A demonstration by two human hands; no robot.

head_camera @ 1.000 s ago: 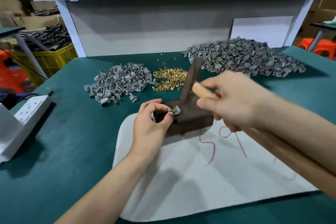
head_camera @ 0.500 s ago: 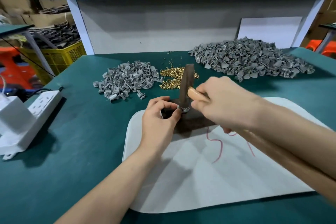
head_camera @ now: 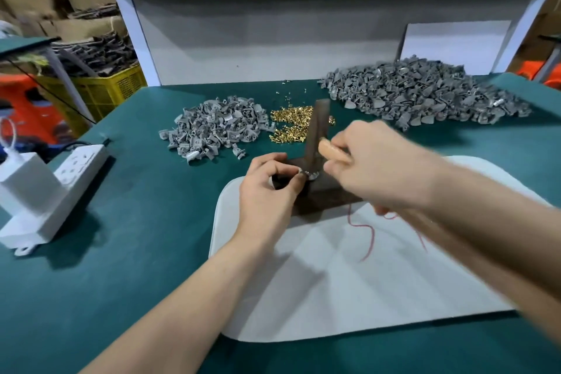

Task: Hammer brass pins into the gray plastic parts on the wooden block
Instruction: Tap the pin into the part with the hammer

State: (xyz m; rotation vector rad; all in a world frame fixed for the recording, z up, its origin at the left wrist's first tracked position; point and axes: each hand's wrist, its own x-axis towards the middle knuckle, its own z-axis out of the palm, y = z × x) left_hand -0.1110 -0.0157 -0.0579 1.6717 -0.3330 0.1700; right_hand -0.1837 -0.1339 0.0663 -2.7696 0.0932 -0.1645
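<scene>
at the far left a white power strip (head_camera: 76,167) with a charger (head_camera: 24,179) plugged in lies on the green table (head_camera: 136,252), and a yellow crate (head_camera: 100,94) stands behind it, off the table. further in, a small pile of gray plastic parts (head_camera: 212,127) sits toward the back of the table, with a heap of brass pins (head_camera: 291,127) just to its right. in front of these the left grip (head_camera: 267,194) rests at the left end of the wooden block (head_camera: 324,194). its thumb and forefinger are curled and pinch a gray plastic part (head_camera: 307,174) that sits on the block's top. the block stands on the far left corner of a white mat (head_camera: 334,282), which bears red scribbles. the dark hammer head (head_camera: 315,136) stands upright, its lower face down at the pinched part; the blur hides whether they touch. just right of the left grip, the right grip (head_camera: 376,167) is wrapped round the pale wooden handle (head_camera: 331,151) close to the head, holding the hammer. at the back right a large pile of gray parts (head_camera: 425,97) spreads over the table, well apart from the block.
</scene>
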